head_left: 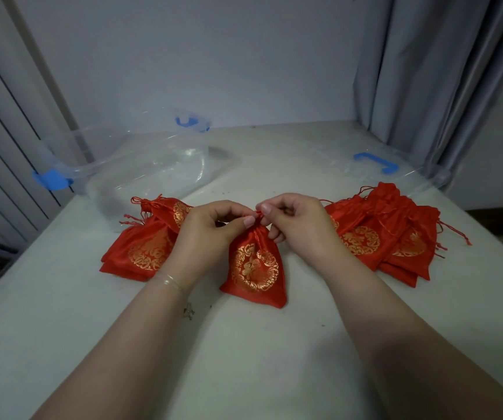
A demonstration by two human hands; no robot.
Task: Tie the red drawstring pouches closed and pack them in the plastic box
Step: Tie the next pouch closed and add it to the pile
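Note:
A red drawstring pouch (254, 268) with a gold round pattern lies on the table in the middle, its neck gathered tight. My left hand (210, 230) pinches the gathered neck with thumb and fingers. My right hand (292, 222) pinches the red cord at the top of the neck. A pile of red pouches (145, 241) lies to the left, behind my left hand. Another pile of red pouches (386, 231) lies to the right. The clear plastic box (141, 165) with blue clips stands at the back left, with nothing visible inside.
The box's clear lid (377, 168) with a blue handle lies at the back right, by grey curtains (444, 71). The white table (244, 344) runs to a wall at the back. Its left and right edges drop off near the piles.

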